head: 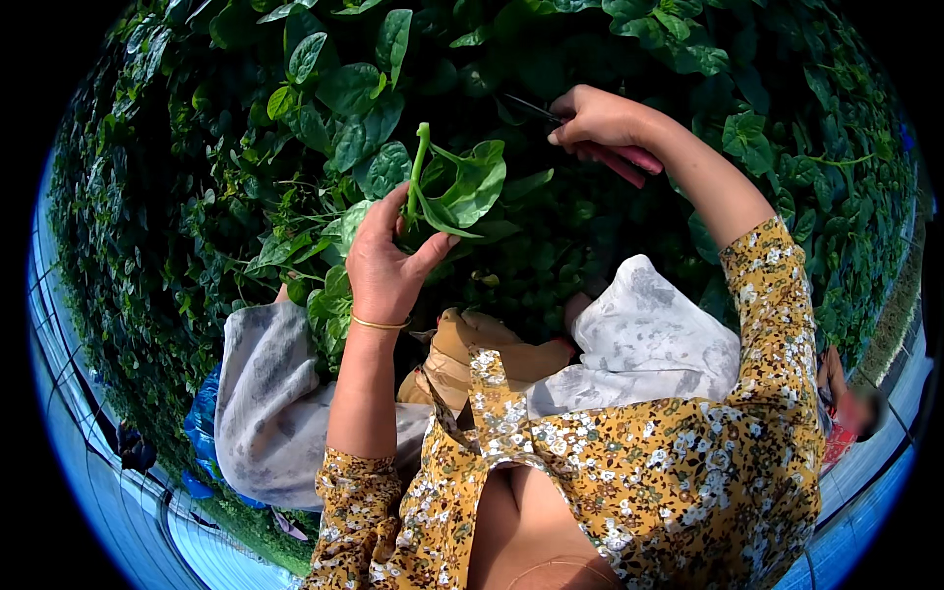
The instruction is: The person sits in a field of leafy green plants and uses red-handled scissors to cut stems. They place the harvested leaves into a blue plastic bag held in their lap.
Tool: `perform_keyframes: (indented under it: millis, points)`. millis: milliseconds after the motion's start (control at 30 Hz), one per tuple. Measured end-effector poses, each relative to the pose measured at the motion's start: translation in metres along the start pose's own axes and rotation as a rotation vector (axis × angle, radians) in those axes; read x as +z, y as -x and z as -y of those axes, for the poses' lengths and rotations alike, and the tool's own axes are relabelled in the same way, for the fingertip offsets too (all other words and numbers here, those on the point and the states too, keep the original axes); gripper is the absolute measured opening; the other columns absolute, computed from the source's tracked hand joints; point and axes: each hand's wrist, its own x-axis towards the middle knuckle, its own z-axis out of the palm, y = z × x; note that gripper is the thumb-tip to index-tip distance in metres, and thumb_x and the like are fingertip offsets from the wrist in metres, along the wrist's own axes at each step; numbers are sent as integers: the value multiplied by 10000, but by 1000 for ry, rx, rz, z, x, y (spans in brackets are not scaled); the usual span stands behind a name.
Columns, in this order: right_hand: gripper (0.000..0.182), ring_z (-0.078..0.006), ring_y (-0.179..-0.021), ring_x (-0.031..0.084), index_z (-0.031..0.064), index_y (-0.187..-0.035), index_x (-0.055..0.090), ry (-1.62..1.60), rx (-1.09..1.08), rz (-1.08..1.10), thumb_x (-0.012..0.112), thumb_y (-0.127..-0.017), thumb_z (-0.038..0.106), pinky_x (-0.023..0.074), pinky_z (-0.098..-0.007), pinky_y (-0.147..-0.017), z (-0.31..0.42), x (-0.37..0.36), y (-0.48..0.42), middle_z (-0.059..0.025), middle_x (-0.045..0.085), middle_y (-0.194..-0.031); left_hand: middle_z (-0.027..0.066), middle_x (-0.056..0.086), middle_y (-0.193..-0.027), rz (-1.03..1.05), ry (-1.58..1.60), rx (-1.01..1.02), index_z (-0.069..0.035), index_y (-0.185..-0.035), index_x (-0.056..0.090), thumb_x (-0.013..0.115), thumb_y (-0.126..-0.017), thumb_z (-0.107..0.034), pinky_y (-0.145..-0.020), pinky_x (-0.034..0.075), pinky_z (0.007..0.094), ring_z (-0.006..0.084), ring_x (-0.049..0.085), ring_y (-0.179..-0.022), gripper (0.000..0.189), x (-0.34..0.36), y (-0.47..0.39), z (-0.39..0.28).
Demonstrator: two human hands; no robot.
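Observation:
A leafy green stem (419, 166) with broad glossy leaves stands upright between the thumb and fingers of my left hand (391, 258). Its top end is bare, and leaves spread out on its right side. My right hand (601, 122) is closed around scissors with red handles (627, 164); their dark narrow blades point left, over shaded foliage. The blades do not touch the held stem, and I cannot tell whether they are parted. More leaves (330, 299) lie below and left of my left hand, beside my knee.
Dense leafy plants (184, 169) surround me ahead and on both sides. A tan cloth (472, 346) lies between my knees. Blue plastic (205, 417) lies behind my left leg. Another person (848, 417) in red is at the far right edge.

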Motion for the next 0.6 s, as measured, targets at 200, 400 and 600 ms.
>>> perform_keyframes:
  millis: [200, 400, 600]
  points:
    - [252, -173, -597, 586, -45, -838, 599, 43, -93, -43, 617, -773, 197, 490, -311, -561, -9, 19, 21, -85, 585, -649, 65, 560, -857, 437, -308, 171, -82, -892, 702, 671, -613, 17, -621, 493, 343, 252, 611, -748, 298, -9, 41, -58]
    - [303, -234, -647, 559, -60, -870, 587, 331, -87, 159, 614, -740, 212, 456, -359, -633, -6, 41, 21, -123, 577, -686, 150, 455, -1338, 315, -547, 236, -127, -1017, 665, 606, -653, 2, -669, 533, 362, 281, 629, -893, 391, 65, 14, -41]
    - [293, -256, -677, 594, -51, -892, 608, 338, 21, 232, 604, -765, 214, 461, -374, -644, -9, 44, 13, -148, 617, -725, 184, 556, -1181, 264, -642, 152, -64, -919, 610, 607, -687, -58, -653, 533, 375, 295, 618, -814, 232, 99, 27, 21]
